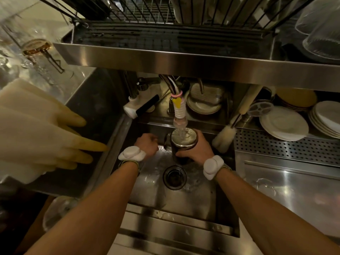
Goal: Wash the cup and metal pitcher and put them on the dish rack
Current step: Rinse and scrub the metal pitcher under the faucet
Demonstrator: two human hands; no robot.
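Pitcher under the tap, sink hemmed in on all sides

Rubber gloves (36, 129), pale yellow, hang over the sink's edge at nine o'clock, fingers pointing toward the basin. Just right of them, the left hand (146, 145) sits curled into a loose fist over the sink (150, 190); whether it grips anything cannot be told. At centre, the faucet (179, 111) with its ribbed white nozzle pours straight into the metal pitcher (184, 144), held upright above the drain (174, 177). The right hand (196, 150) wraps around the pitcher's side, fingers pressed against its wall. A bottle brush (223, 137) leans at two o'clock, close beside that hand. Stacked white plates (287, 124) crowd three o'clock. Overhead at twelve, a steel shelf carries the dish rack (165, 13).
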